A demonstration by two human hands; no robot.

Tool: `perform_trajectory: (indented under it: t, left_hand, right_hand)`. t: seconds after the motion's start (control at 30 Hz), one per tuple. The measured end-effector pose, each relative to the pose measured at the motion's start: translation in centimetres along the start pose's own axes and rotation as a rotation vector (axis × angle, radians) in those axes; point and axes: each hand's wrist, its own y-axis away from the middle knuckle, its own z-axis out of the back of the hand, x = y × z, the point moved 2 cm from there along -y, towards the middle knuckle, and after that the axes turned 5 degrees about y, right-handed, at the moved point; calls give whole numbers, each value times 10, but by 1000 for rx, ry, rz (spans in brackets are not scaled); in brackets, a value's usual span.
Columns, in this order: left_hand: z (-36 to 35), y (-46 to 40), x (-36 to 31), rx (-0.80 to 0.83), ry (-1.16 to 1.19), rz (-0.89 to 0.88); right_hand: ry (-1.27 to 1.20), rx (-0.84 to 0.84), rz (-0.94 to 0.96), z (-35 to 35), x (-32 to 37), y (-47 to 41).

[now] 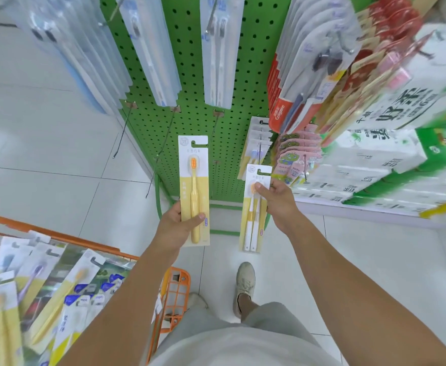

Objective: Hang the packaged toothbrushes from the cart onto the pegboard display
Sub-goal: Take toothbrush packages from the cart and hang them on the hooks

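Green pegboard (190, 122) stands upright ahead of the person, its face dotted with holes and fitted with thin metal hooks (164, 136); several of the lower hooks carry nothing, while the upper ones hold clear-fronted toothbrush packs (216, 54). The left hand (175, 225) holds a yellow single-toothbrush pack (193, 191) upright in front of the lower part of the board, its fingers behind the card and the thumb curled over the front near the lower end, so the card is pinched between them. The cut-out hanger slot at the top of this pack is just beside a bare hook but not on it. The right hand (277, 202) grips a second yellow pack (255, 210), this one with two white-handled brushes, its fingers wrapped round the right edge of the card and the thumb pressed on the front near the brush heads; the pack hangs down below the hand, close to the board's lower right corner. At the lower left, an orange wire cart (177, 286) holds a heap of more packaged toothbrushes (58, 286), yellow and white cards lying slantwise over one another. To the right of the board, red toothpaste cartons (282, 112) and pink children's packs (295, 154) hang, with green-and-white tissue bundles (375, 159) stacked on a shelf beyond. White floor tiles (58, 154) run under everything.
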Motion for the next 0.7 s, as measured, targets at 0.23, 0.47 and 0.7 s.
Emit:
perform_trajectory:
  t: [0.23,0.47,0.7]
  left_hand:
    - [-5,-19,0,-43,-27,19]
    - [-5,-21,1,-117,8,31]
    - [4,-26,2,-109,2,58]
  right_hand:
    - [62,27,-31,6,2,-36]
    - [88,-160,-75,4,11,-72]
    - [81,-278,-223,-4,0,-64]
